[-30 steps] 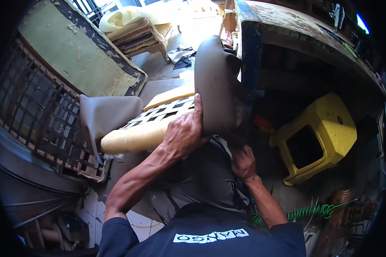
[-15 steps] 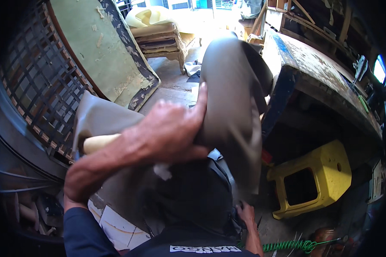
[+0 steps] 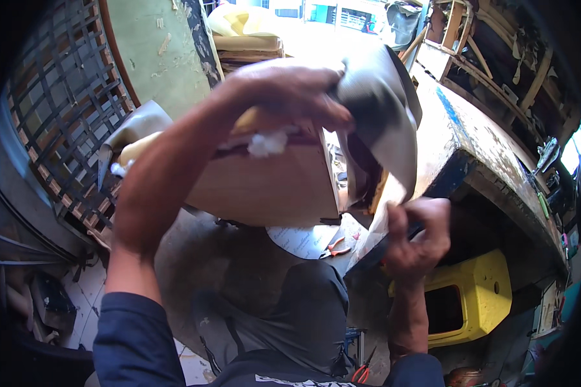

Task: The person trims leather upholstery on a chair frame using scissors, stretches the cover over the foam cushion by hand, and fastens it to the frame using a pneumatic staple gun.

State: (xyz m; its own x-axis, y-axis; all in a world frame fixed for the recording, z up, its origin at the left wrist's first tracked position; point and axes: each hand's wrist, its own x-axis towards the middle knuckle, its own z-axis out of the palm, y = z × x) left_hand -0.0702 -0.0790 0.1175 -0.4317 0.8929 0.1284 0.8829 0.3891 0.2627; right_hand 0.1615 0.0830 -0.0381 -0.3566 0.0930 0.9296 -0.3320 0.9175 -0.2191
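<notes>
A grey-brown vinyl cover (image 3: 377, 97) is draped over the right end of a chair piece with a plywood panel (image 3: 258, 187), yellow foam and white stuffing (image 3: 266, 144). My left hand (image 3: 303, 97) arches over the piece with its fingers curled onto the cover's upper part. My right hand (image 3: 416, 235), slightly blurred, is closed on the cover's lower edge at the right. Red-handled pliers (image 3: 334, 249) lie on a pale sheet (image 3: 297, 240) beneath the piece.
A worn bench (image 3: 471, 148) runs along the right, with a yellow plastic stool (image 3: 478, 303) under it. A webbed frame (image 3: 55, 129) and pale green padded panel (image 3: 155, 45) stand at left. Stacked cushions (image 3: 245, 48) are at the back; more tools (image 3: 361, 371) lie by my leg.
The cover and chair piece have been lifted away from my body, exposing the plywood side and pliers. My left hand has moved up; my right hand has risen to the cover's edge.
</notes>
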